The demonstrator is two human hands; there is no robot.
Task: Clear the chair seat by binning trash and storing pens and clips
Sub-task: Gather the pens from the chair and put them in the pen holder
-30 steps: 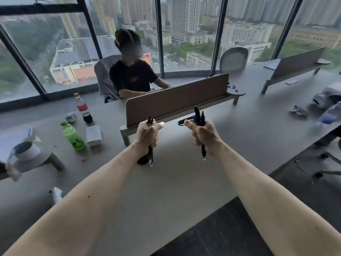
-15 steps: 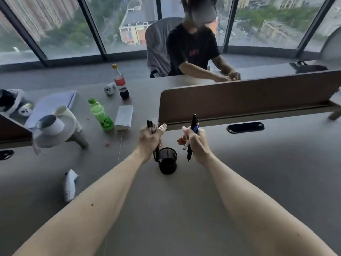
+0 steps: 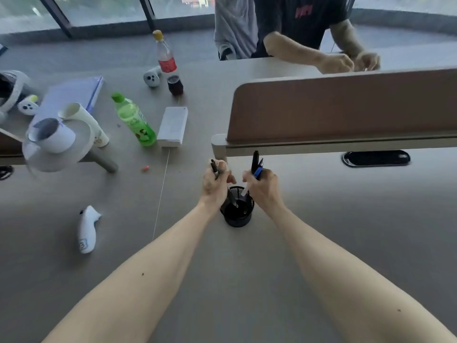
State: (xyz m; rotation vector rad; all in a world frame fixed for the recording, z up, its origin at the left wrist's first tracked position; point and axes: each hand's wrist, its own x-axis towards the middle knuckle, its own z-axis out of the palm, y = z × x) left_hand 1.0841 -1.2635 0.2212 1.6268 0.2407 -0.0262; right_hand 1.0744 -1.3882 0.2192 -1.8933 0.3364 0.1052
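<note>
Both hands have dropped from above the desk to the black mesh pen cup (image 3: pixel 237 214), tips now inside its mouth. Left hand (image 3: pixel 214 185) is fisted around dark pens (image 3: pixel 214 167), lower ends angled into the cup. Right hand (image 3: pixel 262 185) is curled tight on a black and blue pen bundle (image 3: pixel 256 164), white tip at the rim. Cup sits on the grey desk (image 3: pixel 222 268) between both wrists.

Dark pens (image 3: pixel 255 162) upright, tips in black mesh cup (image 3: pixel 237 214)
</note>
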